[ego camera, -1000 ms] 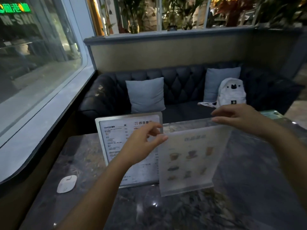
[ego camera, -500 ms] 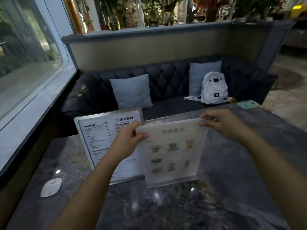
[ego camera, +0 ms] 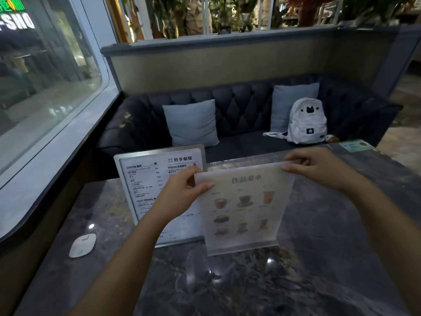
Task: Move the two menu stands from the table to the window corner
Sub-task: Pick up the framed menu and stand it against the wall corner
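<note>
Two menu stands are upright on the dark marble table (ego camera: 330,258). The clear acrylic drinks menu stand (ego camera: 243,210) with pictures of cups is in front, its base on the table. My left hand (ego camera: 182,195) pinches its top left corner and my right hand (ego camera: 319,167) pinches its top right corner. Behind it and to the left stands the metal-framed text menu stand (ego camera: 148,185), partly hidden by my left arm and the front stand. The window corner (ego camera: 109,92) lies at the far left, beyond the table.
A small white device (ego camera: 82,245) lies on the table near the left edge. A wide window sill (ego camera: 45,165) runs along the left. Behind the table a dark sofa (ego camera: 246,115) holds two grey cushions and a white backpack (ego camera: 306,124). A green card (ego camera: 355,145) sits at the table's far right.
My hands reached the drinks menu stand and closed on its top corners. The view shifted, and the text menu stand kept its place.
</note>
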`<state>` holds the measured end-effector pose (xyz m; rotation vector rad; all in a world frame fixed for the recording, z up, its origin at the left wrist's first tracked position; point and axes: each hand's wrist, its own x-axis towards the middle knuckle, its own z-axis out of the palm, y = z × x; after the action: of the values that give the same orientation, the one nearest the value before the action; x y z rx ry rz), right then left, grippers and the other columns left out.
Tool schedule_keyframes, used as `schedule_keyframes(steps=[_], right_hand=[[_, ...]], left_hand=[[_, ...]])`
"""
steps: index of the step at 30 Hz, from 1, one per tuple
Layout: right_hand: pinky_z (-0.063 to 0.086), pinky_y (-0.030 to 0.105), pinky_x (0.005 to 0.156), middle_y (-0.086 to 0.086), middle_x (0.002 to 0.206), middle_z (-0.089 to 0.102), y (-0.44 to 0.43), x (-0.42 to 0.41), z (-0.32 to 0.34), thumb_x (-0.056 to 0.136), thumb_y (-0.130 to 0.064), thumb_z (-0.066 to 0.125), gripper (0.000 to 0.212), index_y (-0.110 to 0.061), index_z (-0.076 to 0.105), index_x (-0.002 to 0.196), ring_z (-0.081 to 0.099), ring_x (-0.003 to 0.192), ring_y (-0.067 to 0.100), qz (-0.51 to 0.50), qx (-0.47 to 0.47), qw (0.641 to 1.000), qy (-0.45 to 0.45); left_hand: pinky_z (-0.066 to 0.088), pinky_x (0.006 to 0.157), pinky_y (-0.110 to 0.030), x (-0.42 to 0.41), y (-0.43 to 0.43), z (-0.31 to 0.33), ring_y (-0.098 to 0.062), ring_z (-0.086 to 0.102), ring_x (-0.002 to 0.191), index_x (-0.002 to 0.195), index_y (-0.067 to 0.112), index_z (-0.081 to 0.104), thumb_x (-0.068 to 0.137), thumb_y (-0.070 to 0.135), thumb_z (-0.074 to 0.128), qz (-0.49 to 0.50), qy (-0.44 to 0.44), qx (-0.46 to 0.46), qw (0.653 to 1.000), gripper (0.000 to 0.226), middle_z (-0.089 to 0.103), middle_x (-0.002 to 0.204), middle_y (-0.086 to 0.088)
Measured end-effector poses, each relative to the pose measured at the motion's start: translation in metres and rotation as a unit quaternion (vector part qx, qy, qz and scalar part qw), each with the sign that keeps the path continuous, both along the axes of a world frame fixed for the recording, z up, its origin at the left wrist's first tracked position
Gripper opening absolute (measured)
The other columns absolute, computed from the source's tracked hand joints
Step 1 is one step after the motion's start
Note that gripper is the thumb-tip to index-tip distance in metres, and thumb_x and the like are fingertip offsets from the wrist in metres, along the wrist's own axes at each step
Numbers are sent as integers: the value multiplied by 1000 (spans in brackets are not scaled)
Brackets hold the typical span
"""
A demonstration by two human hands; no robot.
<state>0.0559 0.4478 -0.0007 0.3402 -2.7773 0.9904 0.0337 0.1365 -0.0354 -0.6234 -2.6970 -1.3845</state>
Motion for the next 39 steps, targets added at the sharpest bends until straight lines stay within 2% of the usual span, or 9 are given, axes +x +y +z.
schedule_keyframes(steps=[3,9,12,15,17,21,28,33,39], right_hand=[[43,19,63,-18,82,67,-5,-1,10,75,-42,63,4,-39,64,76,59,76,-8,5,-15,1000,3],[48,25,70,-11,85,67,-29,-22,30,78,-40,61,18,-26,68,87,60,81,3,18,7,1000,22],[48,29,68,-8,83,67,-53,-41,39,80,-39,61,18,-24,67,87,59,78,6,36,29,999,17],[44,26,63,-6,83,66,-81,-63,45,81,-39,60,15,-26,67,85,58,75,5,71,56,996,-7],[46,28,68,-5,87,66,-100,-78,47,82,-40,60,18,-24,66,87,58,79,7,86,87,992,-26],[47,29,72,-1,96,66,-132,-104,43,82,-40,60,25,-19,65,95,59,86,12,97,122,987,-45],[40,30,82,10,125,56,-157,-136,25,81,-39,62,47,-17,49,121,53,104,23,63,159,980,-103],[47,35,83,4,110,60,-160,-143,14,80,-38,64,37,-20,54,111,56,95,19,76,176,971,-141],[37,27,57,-6,79,59,-162,-142,9,81,-30,63,10,-26,55,78,53,72,8,100,205,965,-130]], left_hand=[[53,64,-19,3,-7,5,-5,63,79,85,26,62,83,41,61,-4,-5,30,1000,16,68,88,3],[46,75,-16,1,-30,19,-4,62,86,87,26,64,85,35,60,54,46,57,996,10,66,92,7],[45,85,-26,-7,-47,23,-13,60,93,90,18,64,87,29,60,114,96,39,988,11,65,94,2],[38,80,-16,-16,-67,26,-13,54,95,97,15,61,87,26,59,176,157,1,972,15,61,100,-3],[37,82,-22,-22,-81,27,-16,53,100,104,13,59,86,25,60,214,180,-13,960,21,59,106,-7],[44,91,-40,-31,-108,27,-26,52,108,115,7,54,86,24,62,262,175,-10,949,35,55,115,-14],[37,90,-30,-49,-138,6,-23,47,117,126,11,46,85,30,62,285,128,-9,950,48,51,126,-11],[39,87,-31,-64,-144,-12,-21,48,114,129,15,41,85,33,61,285,64,52,955,52,51,127,-8],[50,74,-24,-72,-143,-28,-12,59,91,121,15,46,86,32,60,244,6,134,960,41,59,103,-1]])
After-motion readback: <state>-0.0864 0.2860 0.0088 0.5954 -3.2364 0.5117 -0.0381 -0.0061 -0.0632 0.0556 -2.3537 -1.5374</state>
